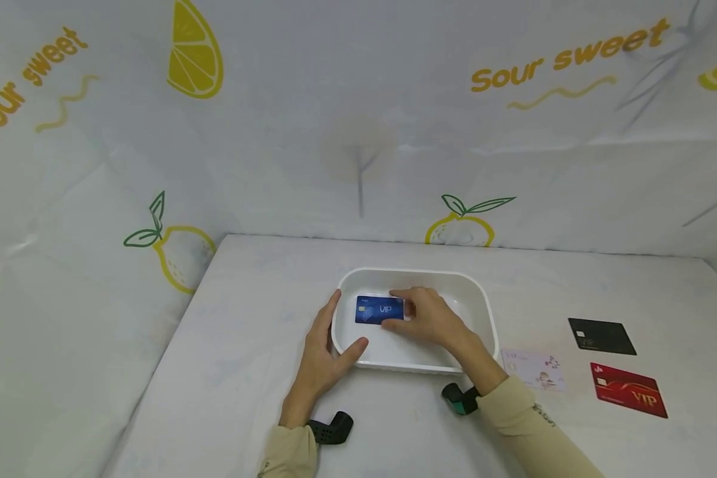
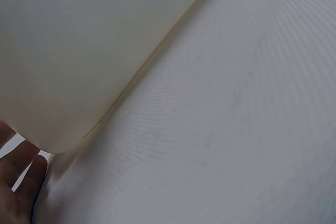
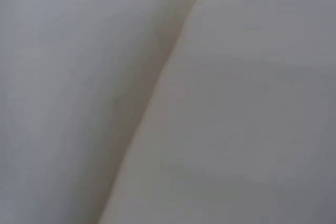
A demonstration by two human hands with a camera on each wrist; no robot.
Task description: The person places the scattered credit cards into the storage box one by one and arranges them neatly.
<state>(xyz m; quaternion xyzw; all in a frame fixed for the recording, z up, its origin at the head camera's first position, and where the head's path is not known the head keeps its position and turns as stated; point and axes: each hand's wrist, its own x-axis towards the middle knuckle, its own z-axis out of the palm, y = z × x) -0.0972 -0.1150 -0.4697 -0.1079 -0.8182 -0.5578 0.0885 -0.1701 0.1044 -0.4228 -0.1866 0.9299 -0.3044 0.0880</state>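
- While the left hand (image 1: 324, 355) spreads wide at the near left corner of the white tray (image 1: 394, 348), its straight fingers lie along the outside wall and its thumb reaches over the rim.
- The right hand (image 1: 427, 320) is narrow, its finger and thumb set at opposite long edges of the blue card (image 1: 372, 312), holding its right end.
- The blue card is inside the tray, left of its middle; whether it lies fully flat on the floor, I cannot tell.
- The tray is smooth and slightly glossy, an oblong with rounded corners; the left wrist view shows its plain outer wall above a finely ribbed white table (image 1: 263, 299).
- In the right wrist view two pale surfaces meet along a slanting line, too blurred to name.
- Thin, flat cards lie right of the tray: a pale pink card (image 1: 533, 369) just beside its near right corner, then a black card (image 1: 602, 336) and a red card (image 1: 629, 390) farther out.
- Creased cloth (image 1: 275, 133) printed with lemons hangs behind the table's straight far edge.
- Inside the tray, bare white floor runs between the blue card and the left wall, and between the right hand and the right wall.
- Bare tabletop stretches from the tray to the table's slanting left edge.
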